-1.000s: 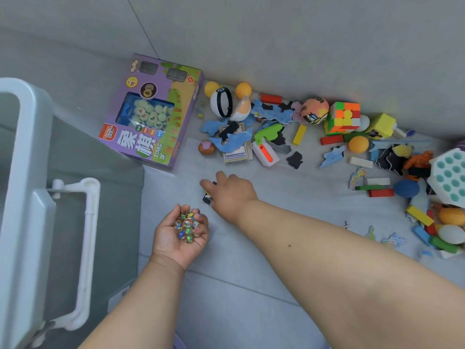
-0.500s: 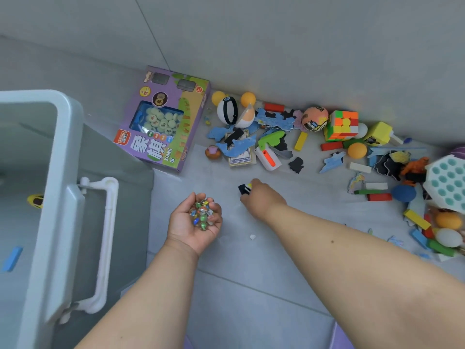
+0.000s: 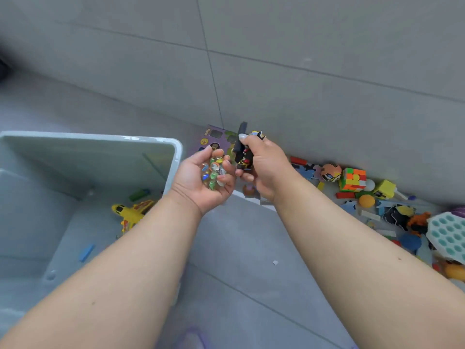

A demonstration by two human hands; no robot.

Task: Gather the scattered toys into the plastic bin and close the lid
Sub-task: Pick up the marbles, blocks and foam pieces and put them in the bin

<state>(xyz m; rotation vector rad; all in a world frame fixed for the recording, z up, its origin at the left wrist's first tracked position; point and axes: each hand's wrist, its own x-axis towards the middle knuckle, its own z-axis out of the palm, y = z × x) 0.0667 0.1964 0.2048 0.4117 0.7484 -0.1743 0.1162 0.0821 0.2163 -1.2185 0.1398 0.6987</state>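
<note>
My left hand [image 3: 201, 177] is cupped around a heap of glass marbles [image 3: 214, 171], just right of the bin's near corner. My right hand [image 3: 261, 165] grips a small black toy figure [image 3: 242, 153] with red and yellow marks, raised above the floor beside the left hand. The pale plastic bin [image 3: 176, 152] stands open at the left; inside lie a yellow toy plane [image 3: 130, 212], a green piece [image 3: 138, 195] and a blue stick [image 3: 86, 252]. No lid is in view.
Scattered toys lie along the wall at right: a colour cube [image 3: 352, 179], an orange ball [image 3: 366, 200], a yellow block [image 3: 383, 189], a teal pop-bubble toy [image 3: 449, 235]. A purple game box [image 3: 216, 139] lies partly hidden behind my hands. A white scrap [image 3: 275, 262] lies on the grey floor tiles.
My right hand picked the black figure off the floor and lifted it next to the left hand. Both hands moved up and toward the bin, whose inside has come into view.
</note>
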